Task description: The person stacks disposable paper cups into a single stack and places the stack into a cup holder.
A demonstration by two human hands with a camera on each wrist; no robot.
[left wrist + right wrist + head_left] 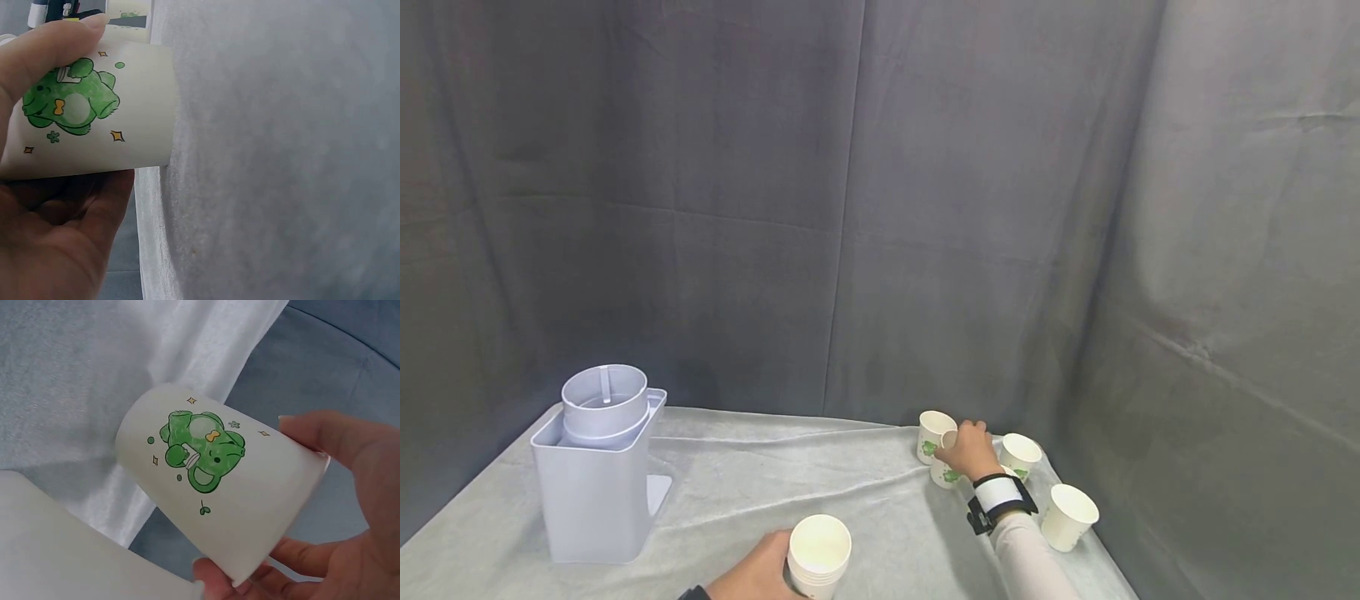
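Observation:
My left hand (758, 572) grips a stack of nested white paper cups (818, 546) at the near edge of the table. In the left wrist view, thumb and fingers wrap the outer cup, which bears a green cartoon animal (75, 100). Toward the back right, my right hand (972, 454) pinches a single white paper cup (212, 469) near its rim, thumb on one side and fingers on the other. This cup carries a green elephant-like print. Right behind it stands another paper cup (936, 429).
More paper cups stand to the right of my right wrist: one farther back (1021, 454), one nearer the right edge (1070, 518), and one partly hidden by the wrist. A pale grey bin (591, 508) holding a round container (604, 400) stands left. Grey curtains (760, 208) enclose the table.

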